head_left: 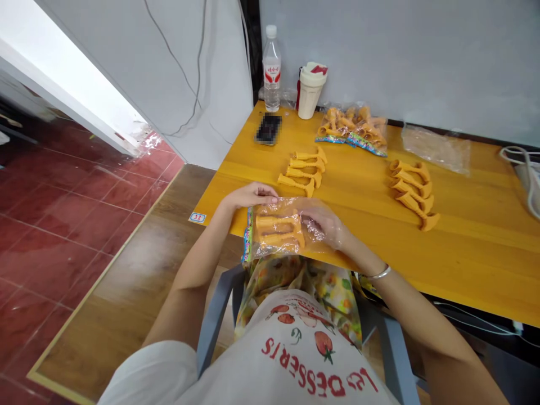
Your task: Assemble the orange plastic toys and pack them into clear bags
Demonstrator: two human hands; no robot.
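Observation:
A clear plastic bag (312, 244) with a colourful printed strip on its left end lies at the table's front edge, above my lap. Several orange toy hammers (278, 221) are inside it, side by side, heads to the right. My left hand (253, 196) pinches the bag's upper edge near the strip. Through the bag's right end reaches my right hand (324, 225), under the film. Its fingertips are close to the hammer heads, with thumb and forefinger apart; glare on the film partly blurs them. Loose orange hammers (302, 171) lie in a row just beyond the bag.
Another row of orange hammers (413, 192) lies to the right. At the back are filled bags (352, 129), a flat clear bag (436, 147), a white cup (311, 93), a water bottle (272, 73) and a phone (268, 129). A cable (527, 169) lies at the right edge.

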